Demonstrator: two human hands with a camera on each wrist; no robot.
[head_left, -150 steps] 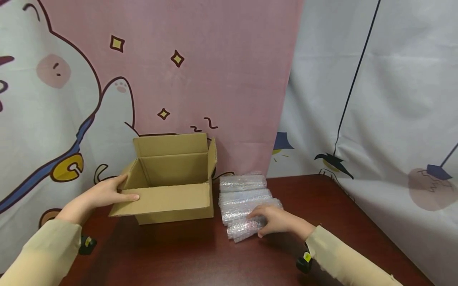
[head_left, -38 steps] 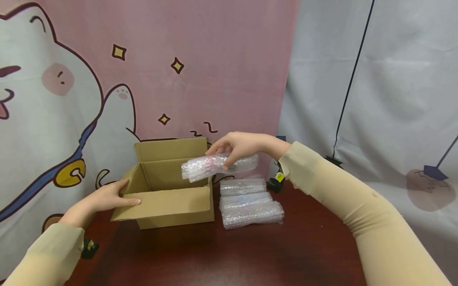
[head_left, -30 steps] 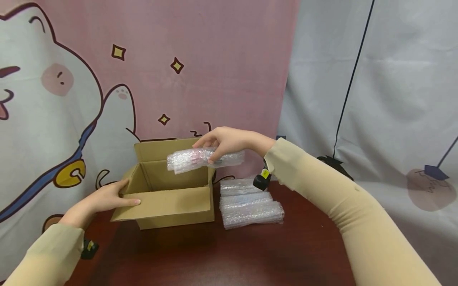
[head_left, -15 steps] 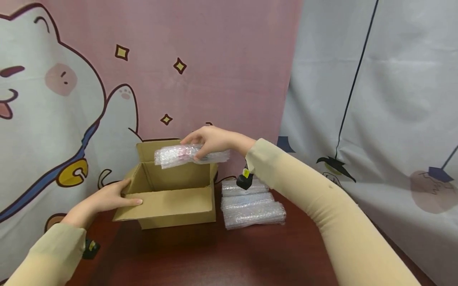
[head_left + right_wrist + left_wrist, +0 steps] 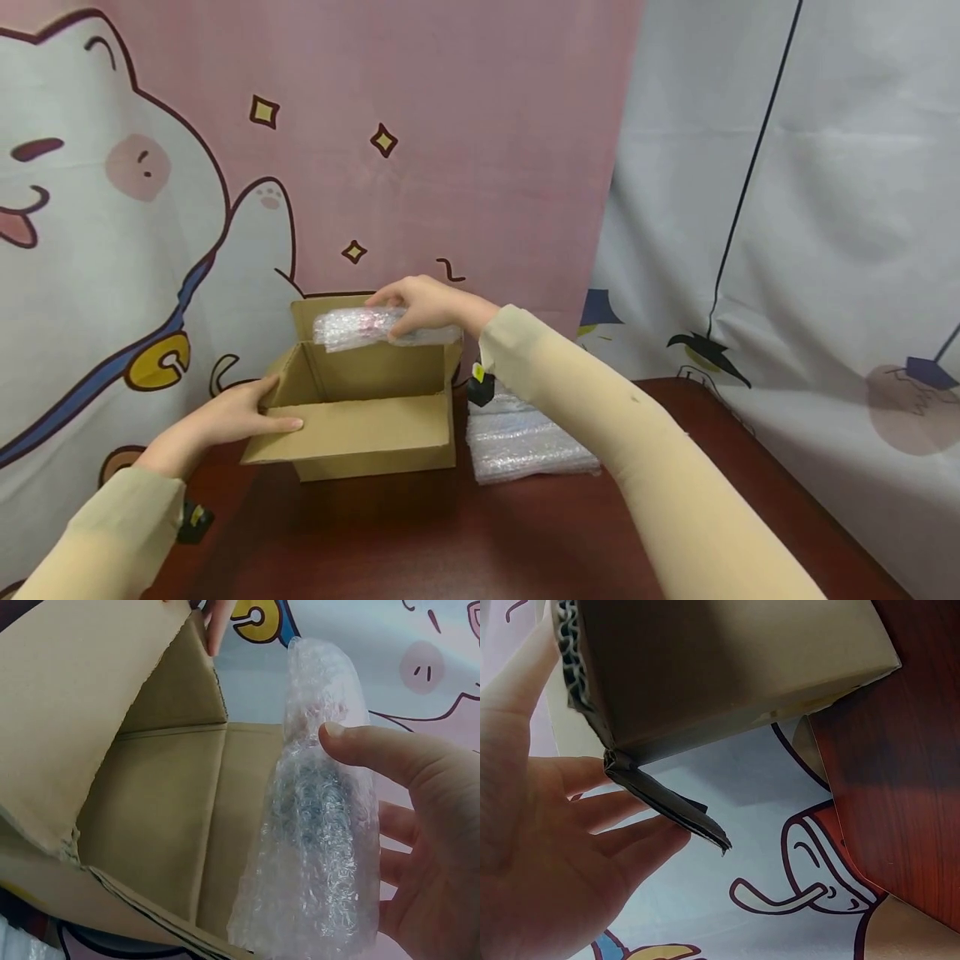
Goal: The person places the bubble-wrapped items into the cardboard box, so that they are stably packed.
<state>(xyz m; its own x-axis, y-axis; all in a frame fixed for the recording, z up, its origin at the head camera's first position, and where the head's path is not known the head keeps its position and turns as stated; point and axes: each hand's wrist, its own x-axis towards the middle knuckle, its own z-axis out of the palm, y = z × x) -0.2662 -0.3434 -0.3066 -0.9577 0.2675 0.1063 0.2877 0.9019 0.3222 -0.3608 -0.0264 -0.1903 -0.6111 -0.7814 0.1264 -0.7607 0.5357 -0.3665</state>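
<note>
An open cardboard box stands on the table with its flaps spread. My left hand grips the box's left front corner, thumb on the front flap and fingers behind the side flap. Above the box's opening, my right hand holds a long bubble-wrapped package roughly level. In the right wrist view, the thumb lies on the near face of the wrap and the fingers are behind it. Something pinkish and something dark show faintly through the wrap; what they are cannot be made out.
Several more bubble-wrapped packages lie side by side right of the box, partly hidden by the right sleeve. The dark red-brown table meets a printed cloth backdrop close behind the box.
My right hand picked up the front package from the row, lifted it and carried it left over the box. In the last half second it moved slightly left and down. The left hand keeps its grip.
</note>
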